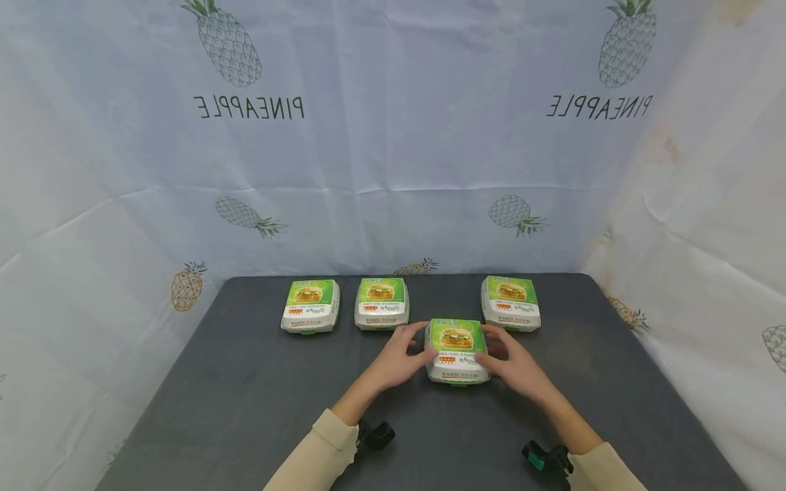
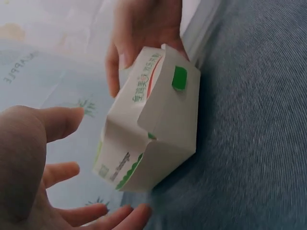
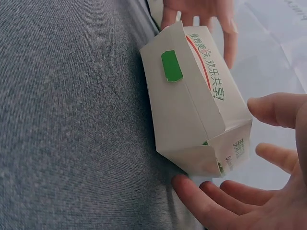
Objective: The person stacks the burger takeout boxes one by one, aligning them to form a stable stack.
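Flanking a squat white-and-green cardboard burger box (image 1: 457,351), the person's two bare hands stood one on each side of it. The left hand (image 1: 398,359), to the left of the box, was spread wide, thumb and fingers loosely bent; the left wrist view showed a gap between its thumb and the box, and it had hold of nothing. The right hand (image 1: 518,366), to the right of the box, was likewise widely parted and gripped nothing; whether its thumb or forefinger grazed the cardboard could not be told.

The box sat flat and closed on a dark grey, fabric-textured tabletop (image 1: 258,409), its green front tab (image 3: 171,66) facing the person. Beyond the box and to its left lay two matching white-and-green cartons (image 1: 381,303); beyond it and to its right lay a third matching carton (image 1: 511,303). Farther behind the box hung a pale cloth (image 1: 393,136) printed with pineapples and mirrored lettering. Cream sleeves (image 1: 319,453) covered the forearms on its near side.
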